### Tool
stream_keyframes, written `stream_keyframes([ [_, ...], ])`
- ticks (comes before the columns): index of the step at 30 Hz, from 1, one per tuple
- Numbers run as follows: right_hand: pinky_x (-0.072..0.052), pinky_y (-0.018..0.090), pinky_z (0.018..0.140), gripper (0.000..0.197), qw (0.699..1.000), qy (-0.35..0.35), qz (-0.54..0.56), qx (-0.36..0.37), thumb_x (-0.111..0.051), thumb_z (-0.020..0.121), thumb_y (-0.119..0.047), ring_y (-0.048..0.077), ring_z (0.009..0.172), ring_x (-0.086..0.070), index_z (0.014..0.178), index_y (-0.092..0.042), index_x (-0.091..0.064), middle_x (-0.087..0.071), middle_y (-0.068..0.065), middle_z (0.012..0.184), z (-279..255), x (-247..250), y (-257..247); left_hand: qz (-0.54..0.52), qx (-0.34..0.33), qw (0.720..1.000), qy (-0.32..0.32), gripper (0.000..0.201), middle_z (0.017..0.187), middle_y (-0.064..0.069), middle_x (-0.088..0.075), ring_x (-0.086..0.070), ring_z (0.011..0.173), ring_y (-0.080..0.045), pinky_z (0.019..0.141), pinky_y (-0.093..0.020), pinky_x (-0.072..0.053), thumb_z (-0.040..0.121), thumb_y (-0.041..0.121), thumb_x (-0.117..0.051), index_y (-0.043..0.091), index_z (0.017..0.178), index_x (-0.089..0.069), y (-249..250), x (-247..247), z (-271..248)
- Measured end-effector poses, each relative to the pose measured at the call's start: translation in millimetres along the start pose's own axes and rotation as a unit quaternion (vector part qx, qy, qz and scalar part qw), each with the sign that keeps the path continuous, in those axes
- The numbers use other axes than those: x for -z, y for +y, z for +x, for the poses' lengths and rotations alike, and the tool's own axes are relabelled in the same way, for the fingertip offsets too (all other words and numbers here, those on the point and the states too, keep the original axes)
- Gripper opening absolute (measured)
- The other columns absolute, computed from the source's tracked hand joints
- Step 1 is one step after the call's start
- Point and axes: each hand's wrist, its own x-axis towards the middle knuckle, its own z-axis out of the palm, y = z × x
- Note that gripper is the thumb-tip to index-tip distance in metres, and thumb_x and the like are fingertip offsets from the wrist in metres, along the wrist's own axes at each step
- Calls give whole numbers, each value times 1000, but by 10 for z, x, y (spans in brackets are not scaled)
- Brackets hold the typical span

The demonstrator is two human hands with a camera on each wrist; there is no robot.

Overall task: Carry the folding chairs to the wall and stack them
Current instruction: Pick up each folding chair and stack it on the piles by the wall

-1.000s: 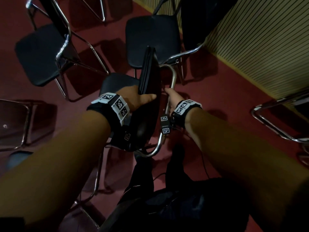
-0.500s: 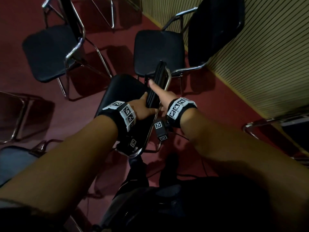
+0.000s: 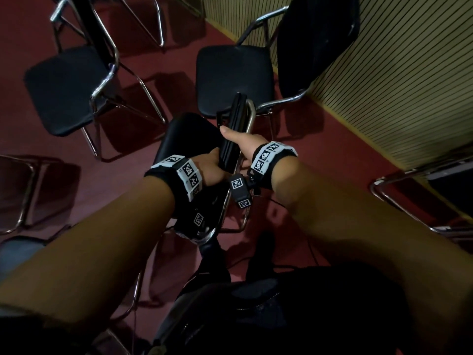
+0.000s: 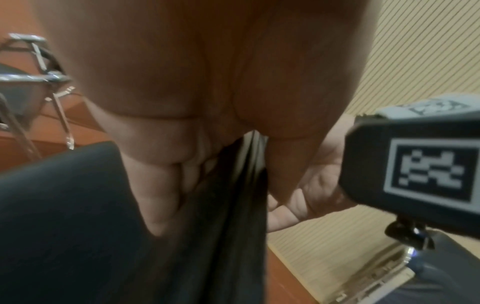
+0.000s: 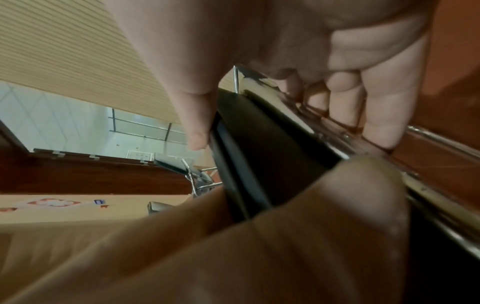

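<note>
While gripped, chair (image 3: pixel 231 139) between hands (image 3: pixel 225 160)

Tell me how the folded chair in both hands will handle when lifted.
Probably stiff: the folded chair has a chrome tube frame. Likely awkward rather than heavy, since the left hand and right hand both grip it. The padded seat may swing open if the hands loosen; the polished tube could be slippery.

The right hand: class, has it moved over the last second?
Yes. The right hand has shifted from the chrome frame tube onto the folded chair, thumb along the black padded edge, judged against the open chair standing by the wall.
</note>
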Motion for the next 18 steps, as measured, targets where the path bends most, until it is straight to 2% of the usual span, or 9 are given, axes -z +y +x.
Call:
stream_keyframes([
  [2,-61,53,91,108,1000,0,6,-5,-83,46,-86,32,100,-74,130,-21,-66,-74,6,116,-43,85,24,-20,-15,999,-24,124,126,10,-72,-70,112,-15,104,-42,-54,48,67,-87,38,156,-36,63,-47,-5],
  [5,-62,53,89,88,1000,4,-5,-6,-83,55,-74,32,94,-76,123,-20,-69,-76,8,110,-11,228,52,-57,-30,995,-70,108,120,9,-76,-72,112,-17,104,-47,-55,50,54,-88,39,150,-47,193,-126,-27],
  [7,-62,54,90,83,999,4,-30,-14,-80,49,-69,35,89,-78,115,-19,-74,-79,9,104,43,342,71,-71,-28,992,-101,90,116,5,-77,-73,110,-23,95,-49,-60,57,49,-88,43,140,-56,284,-173,-23],
  [9,-60,57,92,73,999,9,-47,-18,-76,49,-63,36,86,-79,105,-17,-79,-81,8,94,48,496,114,-75,-27,988,-130,79,117,5,-76,-72,110,-22,86,-41,-63,67,42,-86,43,140,-57,406,-244,-24],
  [11,-62,50,90,60,996,30,-79,-13,-72,57,-61,33,85,-79,97,-17,-79,-81,6,84,-71,664,152,-68,-32,985,-152,91,121,8,-74,-71,107,-15,76,-32,-60,67,46,-85,39,150,-49,518,-330,-16],
  [13,-62,41,86,50,989,66,-131,0,-67,68,-62,28,82,-77,93,-19,-75,-80,3,79,-211,847,191,-58,-33,985,-161,114,129,8,-71,-70,109,-13,77,-31,-59,58,52,-85,36,160,-36,628,-460,-1],
  [15,-56,35,84,52,979,90,-182,7,-62,79,-63,23,80,-69,101,-17,-71,-74,4,88,-271,1049,247,-56,-42,984,-167,112,135,4,-67,-69,111,-15,89,-36,-61,70,41,-87,33,164,-27,743,-620,18],
  [17,-49,33,78,58,971,110,-213,-3,-58,88,-61,20,77,-60,121,-14,-66,-64,3,93,-281,1278,343,-49,-56,981,-179,96,129,2,-67,-68,110,-17,97,-39,-59,89,24,-80,31,165,-22,901,-799,32],
  [18,-46,33,76,62,971,117,-208,-15,-58,91,-60,20,77,-58,130,-12,-63,-63,5,98,-281,1400,408,-45,-65,980,-185,92,124,4,-66,-68,108,-16,98,-39,-59,93,20,-76,30,165,-20,983,-883,37],
])
